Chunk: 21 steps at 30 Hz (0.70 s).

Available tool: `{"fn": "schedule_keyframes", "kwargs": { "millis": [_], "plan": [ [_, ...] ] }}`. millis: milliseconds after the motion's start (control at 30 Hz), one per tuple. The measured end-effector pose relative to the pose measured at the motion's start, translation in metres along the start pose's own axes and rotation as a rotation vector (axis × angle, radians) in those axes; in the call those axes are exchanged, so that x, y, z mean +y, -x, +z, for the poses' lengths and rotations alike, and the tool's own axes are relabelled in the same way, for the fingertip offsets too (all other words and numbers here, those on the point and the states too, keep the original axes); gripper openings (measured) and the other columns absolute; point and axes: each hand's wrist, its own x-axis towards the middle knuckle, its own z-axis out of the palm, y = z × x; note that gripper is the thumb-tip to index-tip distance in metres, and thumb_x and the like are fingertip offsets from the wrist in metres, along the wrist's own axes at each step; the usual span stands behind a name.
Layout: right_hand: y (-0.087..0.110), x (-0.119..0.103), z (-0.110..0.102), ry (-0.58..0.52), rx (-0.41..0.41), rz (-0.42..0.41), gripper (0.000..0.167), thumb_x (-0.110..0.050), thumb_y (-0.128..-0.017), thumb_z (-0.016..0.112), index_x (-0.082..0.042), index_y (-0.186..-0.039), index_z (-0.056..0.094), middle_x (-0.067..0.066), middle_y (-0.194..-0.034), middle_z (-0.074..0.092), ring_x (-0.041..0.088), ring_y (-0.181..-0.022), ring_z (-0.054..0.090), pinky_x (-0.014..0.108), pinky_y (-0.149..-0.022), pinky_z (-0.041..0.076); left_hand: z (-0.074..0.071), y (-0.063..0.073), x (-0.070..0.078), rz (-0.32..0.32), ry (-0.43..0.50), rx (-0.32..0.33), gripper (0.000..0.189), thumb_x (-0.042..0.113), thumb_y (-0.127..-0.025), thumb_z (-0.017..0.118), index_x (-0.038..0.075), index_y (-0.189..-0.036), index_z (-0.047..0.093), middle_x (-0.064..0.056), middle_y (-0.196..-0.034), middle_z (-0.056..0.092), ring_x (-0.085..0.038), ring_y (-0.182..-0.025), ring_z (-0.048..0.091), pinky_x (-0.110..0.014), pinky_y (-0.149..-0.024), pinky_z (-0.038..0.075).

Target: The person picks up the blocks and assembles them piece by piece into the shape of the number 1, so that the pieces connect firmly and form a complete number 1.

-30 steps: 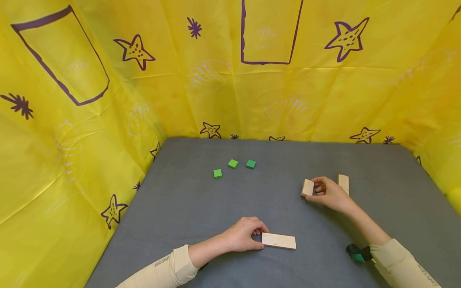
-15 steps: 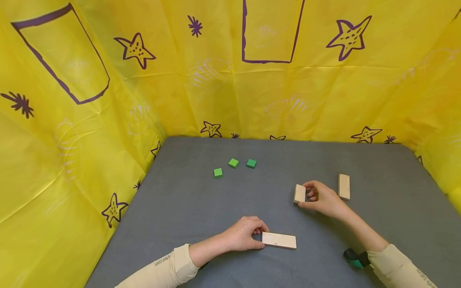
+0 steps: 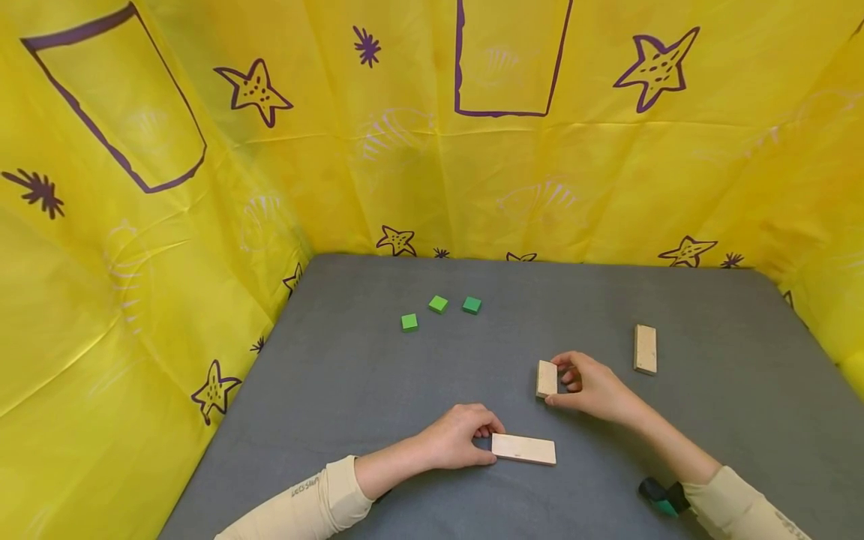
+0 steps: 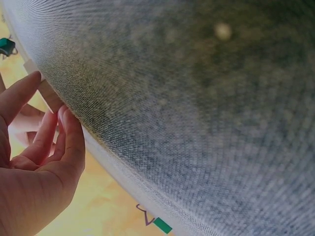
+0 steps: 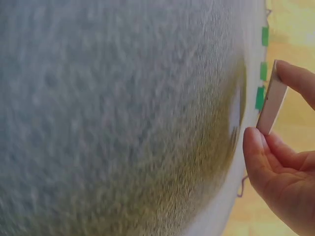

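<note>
Near the front of the grey table, my left hand (image 3: 459, 441) pinches the left end of a pale wooden block (image 3: 524, 449) lying flat. In the left wrist view, thumb and fingers meet on that block's end (image 4: 50, 96). Farther back and to the right, my right hand (image 3: 594, 386) holds a second wooden block (image 3: 547, 379) between thumb and fingers, gripping it by its two ends. The right wrist view shows this block (image 5: 272, 103) spanning from thumb to fingertip. A third wooden block (image 3: 645, 349) lies by itself beyond the right hand.
Toward the back of the grey table (image 3: 337, 360) lie a light green tile (image 3: 409, 322), another light green tile (image 3: 438, 304) and a darker green tile (image 3: 472, 305). A yellow cloth (image 3: 405, 172) with purple drawings walls in the back and sides.
My right hand has carried its block left and toward the front, away from the third block and closer to the left hand. The left hand and its block have stayed in place.
</note>
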Motion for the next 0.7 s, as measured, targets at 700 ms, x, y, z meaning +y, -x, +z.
{"fn": "schedule_keyframes", "kwargs": {
  "millis": [700],
  "plan": [
    [0.010,-0.020,0.022,-0.022,-0.105,-0.074,0.058,-0.030,-0.074,0.086,0.000,-0.114,0.057,0.004,-0.095,0.056,0.014,-0.083,0.055,0.025,-0.070,0.051,0.001,-0.001,-0.001,-0.011,0.020,-0.013,0.028,0.014,-0.080,0.081,0.013,-0.105,0.070,0.010,-0.091,0.059,0.002,-0.081,0.052,-0.011,-0.072,0.042]
  ]
}}
